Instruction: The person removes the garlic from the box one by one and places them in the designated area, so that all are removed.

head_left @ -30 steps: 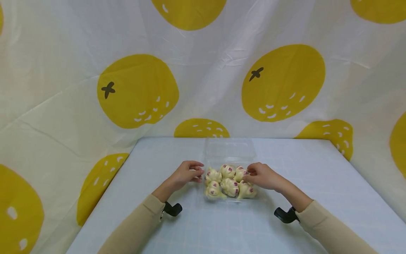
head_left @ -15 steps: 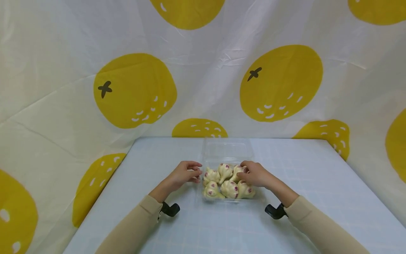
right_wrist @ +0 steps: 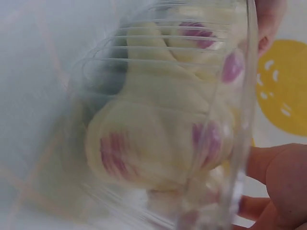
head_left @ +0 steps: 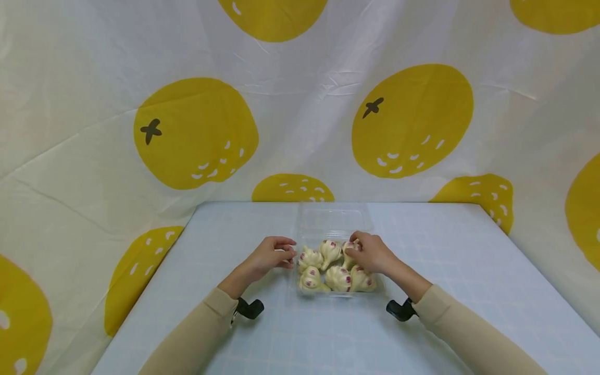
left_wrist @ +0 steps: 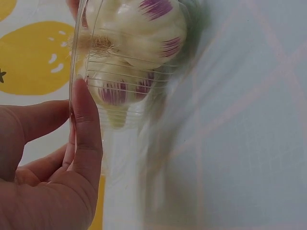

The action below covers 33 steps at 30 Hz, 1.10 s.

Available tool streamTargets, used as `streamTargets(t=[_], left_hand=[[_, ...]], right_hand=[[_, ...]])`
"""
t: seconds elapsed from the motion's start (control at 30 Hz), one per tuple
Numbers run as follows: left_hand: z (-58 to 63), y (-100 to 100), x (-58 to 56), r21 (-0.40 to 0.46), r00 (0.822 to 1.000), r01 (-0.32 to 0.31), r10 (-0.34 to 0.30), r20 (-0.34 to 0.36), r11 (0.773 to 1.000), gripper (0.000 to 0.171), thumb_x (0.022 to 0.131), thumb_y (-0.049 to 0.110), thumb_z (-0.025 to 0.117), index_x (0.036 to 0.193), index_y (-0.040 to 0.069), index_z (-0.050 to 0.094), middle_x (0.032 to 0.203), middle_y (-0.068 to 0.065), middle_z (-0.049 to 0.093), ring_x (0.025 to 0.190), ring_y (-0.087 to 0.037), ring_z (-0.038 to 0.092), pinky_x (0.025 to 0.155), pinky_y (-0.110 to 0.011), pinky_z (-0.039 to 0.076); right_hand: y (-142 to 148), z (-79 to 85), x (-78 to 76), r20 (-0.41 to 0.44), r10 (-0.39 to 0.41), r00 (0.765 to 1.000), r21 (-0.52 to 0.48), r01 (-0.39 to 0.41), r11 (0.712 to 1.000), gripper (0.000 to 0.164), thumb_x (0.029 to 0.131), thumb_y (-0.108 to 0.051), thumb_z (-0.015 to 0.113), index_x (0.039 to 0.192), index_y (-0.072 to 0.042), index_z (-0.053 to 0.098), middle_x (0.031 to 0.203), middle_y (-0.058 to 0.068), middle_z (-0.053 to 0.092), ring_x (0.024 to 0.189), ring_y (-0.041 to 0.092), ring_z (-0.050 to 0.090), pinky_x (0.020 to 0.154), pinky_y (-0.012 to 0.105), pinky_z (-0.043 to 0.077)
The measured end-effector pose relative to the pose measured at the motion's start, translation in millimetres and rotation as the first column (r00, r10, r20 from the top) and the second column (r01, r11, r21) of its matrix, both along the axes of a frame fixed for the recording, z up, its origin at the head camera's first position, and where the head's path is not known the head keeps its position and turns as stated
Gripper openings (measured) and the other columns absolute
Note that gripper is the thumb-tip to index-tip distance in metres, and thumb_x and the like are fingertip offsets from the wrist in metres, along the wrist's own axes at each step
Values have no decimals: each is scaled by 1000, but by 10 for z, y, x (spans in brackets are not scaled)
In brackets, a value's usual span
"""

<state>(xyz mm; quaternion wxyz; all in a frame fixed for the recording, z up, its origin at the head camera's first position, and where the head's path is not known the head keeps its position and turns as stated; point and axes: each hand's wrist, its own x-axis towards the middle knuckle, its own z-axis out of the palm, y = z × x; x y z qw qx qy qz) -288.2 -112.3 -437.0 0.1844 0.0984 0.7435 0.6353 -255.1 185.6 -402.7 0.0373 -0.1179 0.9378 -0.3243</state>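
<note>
A clear plastic clamshell box (head_left: 339, 295) on the table holds several garlic bulbs, cream with purple streaks. My left hand (head_left: 275, 255) pinches the box's left rim between thumb and fingers, as the left wrist view shows up close. At the box's back right corner, my right hand (head_left: 372, 252) grips a garlic bulb (head_left: 347, 251), thumb and fingers bent around it and partly covering it. Just in front of that hand lies another bulb (head_left: 363, 279), stem side down in the right wrist view behind the ribbed clear wall (right_wrist: 187, 48).
The box's hinged lid (head_left: 335, 217) lies open toward the back of the table. A pale blue checked cloth (head_left: 328, 338) covers the table. Behind it hangs a white curtain with yellow fruit (head_left: 300, 130).
My right hand has moved left and inward over the back right bulb, which has turned stem toward the front. The back middle bulb has also turned. My left hand stays at the rim.
</note>
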Motion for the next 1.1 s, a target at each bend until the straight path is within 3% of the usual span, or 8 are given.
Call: streamTargets(t=[0.2,0.33,0.57,0.7,1.1], left_hand=[[-22,-4,-29,3,1000,2,-2,-3,1000,41,97,1,67,135,-12,55,93,-11,62,77,-18,66,73,-32,63],[-33,-7,-40,-4,1000,3,-3,-7,1000,41,97,1,68,134,-12,55,94,-11,62,77,-19,66,73,-33,63],[-46,-10,-38,-3,1000,3,-3,-7,1000,42,97,1,68,135,-11,56,95,-10,62,77,-18,66,74,-32,63],[-38,-10,-28,-1,1000,7,-7,-10,1000,42,97,1,68,135,-13,55,94,-10,62,76,-17,66,73,-32,63],[-15,-2,-18,-9,1000,6,-6,0,1000,43,98,1,67,136,-13,53,93,-10,62,77,-17,66,75,-32,63]], right_hand=[[-3,-5,-2,-77,-56,995,6,57,998,29,102,-20,62,116,5,64,102,18,67,86,27,62,72,42,56],[-3,-20,-1,-82,-90,993,3,90,996,30,100,-20,65,115,7,62,102,17,66,89,29,61,77,45,55],[-17,-61,9,-36,-156,987,-45,154,987,54,100,-24,68,134,12,50,121,29,65,104,41,66,83,50,59],[-19,-68,5,-45,-159,986,-38,158,987,59,98,-27,70,136,14,51,120,27,65,107,41,64,85,50,58],[-8,-64,10,-63,-150,987,-22,148,989,48,98,-25,71,126,12,59,117,27,65,107,42,63,86,52,57]])
